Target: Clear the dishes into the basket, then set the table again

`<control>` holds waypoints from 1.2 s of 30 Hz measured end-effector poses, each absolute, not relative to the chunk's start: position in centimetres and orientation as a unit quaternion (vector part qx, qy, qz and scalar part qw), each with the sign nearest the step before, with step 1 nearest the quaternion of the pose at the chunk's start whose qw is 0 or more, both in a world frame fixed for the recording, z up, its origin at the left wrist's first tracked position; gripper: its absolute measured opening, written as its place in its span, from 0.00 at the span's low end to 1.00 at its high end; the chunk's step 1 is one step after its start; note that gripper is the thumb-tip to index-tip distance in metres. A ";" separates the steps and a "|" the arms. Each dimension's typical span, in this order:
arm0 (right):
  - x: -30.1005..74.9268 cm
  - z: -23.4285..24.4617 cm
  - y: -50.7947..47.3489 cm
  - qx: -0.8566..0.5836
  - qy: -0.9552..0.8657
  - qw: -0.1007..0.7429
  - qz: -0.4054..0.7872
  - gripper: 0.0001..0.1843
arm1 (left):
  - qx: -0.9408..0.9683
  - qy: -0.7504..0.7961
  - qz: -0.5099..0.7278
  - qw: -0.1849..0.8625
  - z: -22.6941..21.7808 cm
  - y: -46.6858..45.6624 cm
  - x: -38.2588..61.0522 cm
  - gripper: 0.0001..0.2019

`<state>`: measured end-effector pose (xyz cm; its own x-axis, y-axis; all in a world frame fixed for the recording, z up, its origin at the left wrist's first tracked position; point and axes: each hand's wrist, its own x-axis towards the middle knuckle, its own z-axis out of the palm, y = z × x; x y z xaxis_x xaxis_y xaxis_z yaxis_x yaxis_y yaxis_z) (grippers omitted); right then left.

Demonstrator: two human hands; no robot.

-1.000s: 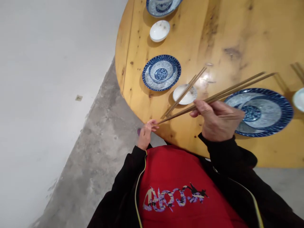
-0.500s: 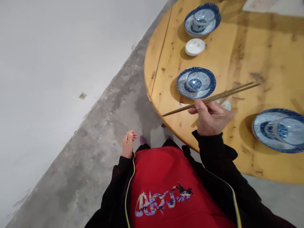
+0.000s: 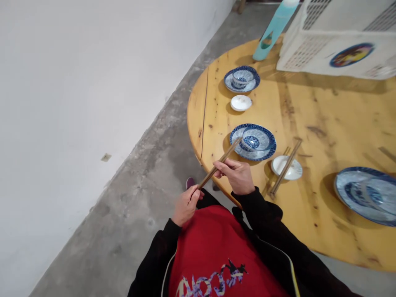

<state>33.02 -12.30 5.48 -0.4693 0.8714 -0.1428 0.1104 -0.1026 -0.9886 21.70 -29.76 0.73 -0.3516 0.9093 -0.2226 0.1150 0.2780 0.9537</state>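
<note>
A pair of brown wooden chopsticks (image 3: 225, 155) slants between my two hands. My left hand (image 3: 187, 203) pinches the lower end, in front of my red shirt. Further up the sticks, my right hand (image 3: 235, 175) is closed around them at the table's edge. Beyond their upper tips stands a clear glass bowl (image 3: 255, 139) on a blue-and-white plate (image 3: 268, 153). To the right of my right hand, another pair of chopsticks (image 3: 285, 170) rests across a small white dish (image 3: 297, 170).
The round wooden table (image 3: 309, 214) also bears a far plate with a bowl (image 3: 241, 79), a white dish (image 3: 241, 103) and a large plate (image 3: 343, 194) at right. A white plastic basket (image 3: 312, 53) and a turquoise bottle (image 3: 275, 31) stand behind. A wall (image 3: 77, 103) rises left.
My right hand has brought the chopsticks left and toward my body. My left hand has risen and taken hold of their lower end. The view has tilted up, showing the basket and bottle.
</note>
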 end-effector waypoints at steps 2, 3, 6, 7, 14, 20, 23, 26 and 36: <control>31.6 4.3 -10.9 -0.414 -0.565 0.294 0.650 0.20 | 0.338 0.657 0.471 0.481 0.4 -28.5 20.2 0.23; 30.7 3.6 -10.2 -0.414 -0.547 0.289 0.668 0.20 | 0.324 0.653 0.468 0.499 0.3 -27.8 19.2 0.23; 27.9 2.2 -7.9 -0.415 -0.492 0.283 0.711 0.21 | 0.305 0.662 0.446 0.520 0.6 -25.4 16.2 0.23; 27.0 1.9 -7.2 -0.419 -0.475 0.282 0.720 0.22 | 0.304 0.666 0.436 0.524 0.8 -24.5 15.1 0.22; 22.4 1.2 -1.6 -0.460 -0.407 0.296 0.732 0.25 | 0.318 0.670 0.354 0.570 1.7 -17.2 9.1 0.22; 21.0 0.7 2.0 -0.486 -0.371 0.328 0.720 0.26 | 0.363 0.650 0.325 0.583 1.6 -12.2 6.3 0.22; 20.5 0.8 3.3 -0.499 -0.341 0.347 0.717 0.27 | 0.379 0.638 0.316 0.591 1.4 -10.1 5.2 0.22; 20.3 0.7 4.9 -0.520 -0.326 0.372 0.697 0.27 | 0.405 0.618 0.301 0.603 1.1 -7.3 4.3 0.22; 20.9 0.6 13.5 -0.603 -0.258 0.494 0.570 0.25 | 0.493 0.495 0.229 0.678 0.8 6.2 0.9 0.19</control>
<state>20.93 13.46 0.59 0.2159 0.8755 -0.4324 -0.2523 -0.3777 -0.8909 0.87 6.19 0.77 0.4052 0.7985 -0.4452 0.1781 0.4087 0.8951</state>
